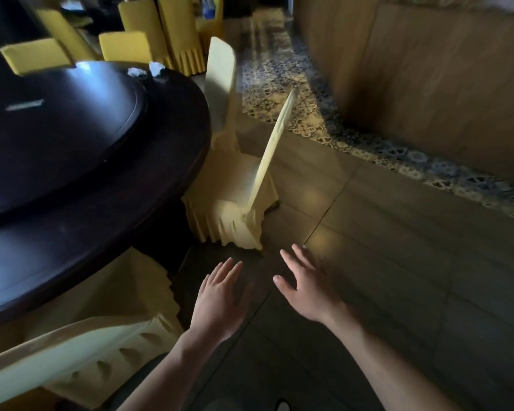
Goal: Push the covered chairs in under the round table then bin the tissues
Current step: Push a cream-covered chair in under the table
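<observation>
**tilefan:** Both hands were out front, palms down over the grey floor (pixel 398 262). Left hand (pixel 220 298) and right hand (pixel 306 286) each had fingers straight and a bit spread, holding nothing, touching nothing.

**chairguy:** And the chairs?

**tilefan:** Nearest chair (pixel 80 348), pale yellow cover, was at lower left, seat tucked under the dark round table (pixel 107 185). Next chair (pixel 244 197) stood just ahead of the hands beside the table edge, its seat mostly out in the open. A third chair (pixel 220 84) was behind that one, close to the rim.

**chairguy:** Tissues?

**tilefan:** Crumpled white tissues (pixel 149 71) sat on the far side of the tabletop, pretty blurry. More yellow chairs (pixel 166 34) were farther back.
</observation>
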